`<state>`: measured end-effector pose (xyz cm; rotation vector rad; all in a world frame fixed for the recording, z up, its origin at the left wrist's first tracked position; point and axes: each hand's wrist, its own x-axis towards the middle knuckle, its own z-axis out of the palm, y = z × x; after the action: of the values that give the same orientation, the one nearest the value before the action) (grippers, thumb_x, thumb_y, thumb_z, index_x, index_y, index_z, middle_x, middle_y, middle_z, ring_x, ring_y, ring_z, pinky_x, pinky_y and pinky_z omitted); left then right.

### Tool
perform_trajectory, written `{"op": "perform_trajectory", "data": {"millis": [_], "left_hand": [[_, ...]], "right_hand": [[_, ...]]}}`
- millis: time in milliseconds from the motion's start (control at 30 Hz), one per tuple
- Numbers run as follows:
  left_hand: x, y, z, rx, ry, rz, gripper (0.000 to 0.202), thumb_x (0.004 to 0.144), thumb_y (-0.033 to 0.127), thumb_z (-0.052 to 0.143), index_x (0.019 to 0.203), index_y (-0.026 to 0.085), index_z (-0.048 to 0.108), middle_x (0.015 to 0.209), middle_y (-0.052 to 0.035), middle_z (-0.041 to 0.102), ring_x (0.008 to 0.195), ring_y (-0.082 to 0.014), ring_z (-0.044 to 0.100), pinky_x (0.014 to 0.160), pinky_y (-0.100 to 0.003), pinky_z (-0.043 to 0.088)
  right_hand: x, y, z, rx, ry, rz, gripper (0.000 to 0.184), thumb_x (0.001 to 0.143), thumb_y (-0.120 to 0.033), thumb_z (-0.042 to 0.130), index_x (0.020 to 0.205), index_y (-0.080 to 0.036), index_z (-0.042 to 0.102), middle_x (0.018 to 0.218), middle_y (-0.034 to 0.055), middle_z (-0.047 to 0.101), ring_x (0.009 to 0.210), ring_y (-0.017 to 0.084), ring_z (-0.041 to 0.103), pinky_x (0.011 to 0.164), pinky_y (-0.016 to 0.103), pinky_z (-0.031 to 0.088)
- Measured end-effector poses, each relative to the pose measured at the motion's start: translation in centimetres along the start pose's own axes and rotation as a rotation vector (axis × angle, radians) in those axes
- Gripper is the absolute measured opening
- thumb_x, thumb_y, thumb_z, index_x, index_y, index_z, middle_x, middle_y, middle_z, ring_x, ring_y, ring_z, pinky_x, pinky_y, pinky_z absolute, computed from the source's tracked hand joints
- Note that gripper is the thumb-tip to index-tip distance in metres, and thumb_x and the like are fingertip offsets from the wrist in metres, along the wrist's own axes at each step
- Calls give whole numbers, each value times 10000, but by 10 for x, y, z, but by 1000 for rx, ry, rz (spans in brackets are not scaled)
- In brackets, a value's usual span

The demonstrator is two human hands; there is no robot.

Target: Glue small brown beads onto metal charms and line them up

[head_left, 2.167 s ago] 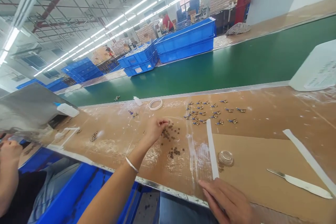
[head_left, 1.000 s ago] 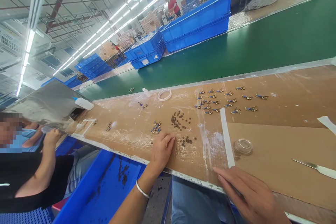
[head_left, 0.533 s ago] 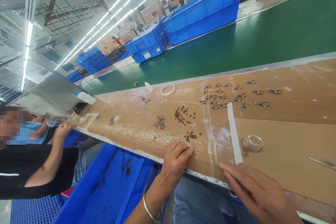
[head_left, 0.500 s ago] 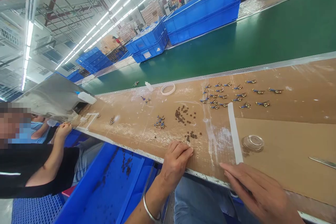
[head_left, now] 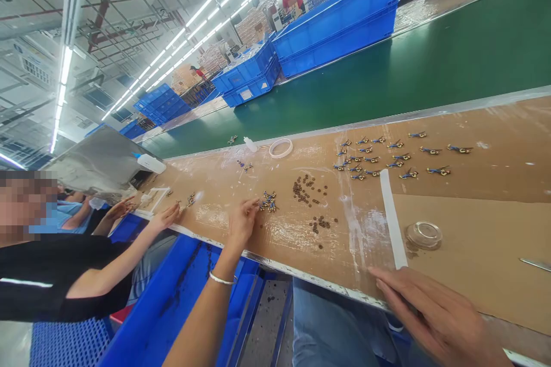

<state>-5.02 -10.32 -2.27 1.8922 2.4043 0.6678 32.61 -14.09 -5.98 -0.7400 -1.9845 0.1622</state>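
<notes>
My left hand (head_left: 244,221) reaches over the worktable with its fingers bent together. Its fingertips are at the left edge of a small heap of blue-and-yellow figurines (head_left: 269,202); whether they grip one is hidden. My right hand (head_left: 434,312) rests at the table's near edge, fingers stretched out, holding nothing visible. Right of the heap lie two loose clusters of small brown discs (head_left: 305,190). More figurines (head_left: 402,157) lie spread in loose rows at the back right. Close to my right hand are a strip of white tape (head_left: 392,218) and a clear round dish (head_left: 424,235).
A green conveyor belt (head_left: 344,92) runs behind the table, with blue crates (head_left: 340,28) beyond it. A tape roll (head_left: 280,148) and small white bottle (head_left: 249,144) stand at the back. A co-worker's hand (head_left: 167,216) is at the left. A metal blade (head_left: 535,264) lies far right.
My left hand has moved left and away from me, from beside the brown discs to the figurine heap. My right hand stays put. The co-worker's hand has reached right over the table.
</notes>
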Motion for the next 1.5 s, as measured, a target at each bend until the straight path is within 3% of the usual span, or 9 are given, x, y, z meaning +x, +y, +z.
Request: {"op": "perform_trajectory", "data": {"millis": [167,333,567,700,867,967,1100,1333,1500], "left_hand": [[8,-4,-3,14,-119,78,203,826,145,646,913,253,795,1028,-36,758,891,-196,718,812,-312,557],[3,-2,-4,19,-166,164,214,860,167,626,988,261,769,1033,-31,750,883,-182,714,803,-288,550],[3,3,2,14,-106,274,145,881,200,614,925,242,746,967,-59,756,956,-218,683,918,-365,512],[-4,8,-6,-24,-40,285,129,889,250,613,871,234,740,881,-59,762,875,-226,692,899,-397,519],[-21,30,-18,-116,-12,238,178,911,292,584,941,239,751,926,-37,778,885,-204,712,824,-331,549],[-27,38,-21,-332,7,43,139,824,312,683,896,237,775,927,-26,789,911,-209,719,873,-331,544],[-36,34,-13,-513,117,-166,234,759,385,724,865,179,752,745,-41,778,735,-208,734,749,-329,578],[-68,33,19,-531,212,-190,252,803,405,672,894,178,734,892,-76,789,860,-219,743,815,-343,577],[-82,27,28,-455,275,-195,207,804,377,670,874,214,777,933,-67,791,910,-235,731,895,-386,554]], "right_hand": [[2,-2,-1,18,-38,37,233,1009,-184,455,1149,-188,641,893,32,740,758,133,709,733,239,562],[2,-3,-1,19,-18,36,237,1004,-169,458,1158,-199,635,894,24,741,762,136,711,760,237,561],[3,-4,-1,20,-7,42,218,1007,-152,449,1125,-172,632,846,25,723,725,122,693,722,228,551],[5,-5,0,45,26,62,222,995,-122,453,1112,-177,633,821,14,714,700,109,682,704,209,548],[4,-5,0,32,39,74,217,1005,-128,442,1097,-165,635,843,28,721,755,111,692,760,210,557],[4,-5,-1,38,50,89,217,1004,-135,442,1093,-169,637,852,30,725,764,118,695,746,220,563],[4,-6,-1,71,60,118,212,997,-134,454,1090,-167,641,836,26,717,737,117,687,726,227,556],[1,-4,1,84,45,94,195,988,-119,480,1101,-147,636,873,34,721,776,120,686,769,228,535],[-4,-2,-1,63,24,58,213,1010,-161,466,1133,-149,640,886,35,730,780,123,694,808,229,529]]}}
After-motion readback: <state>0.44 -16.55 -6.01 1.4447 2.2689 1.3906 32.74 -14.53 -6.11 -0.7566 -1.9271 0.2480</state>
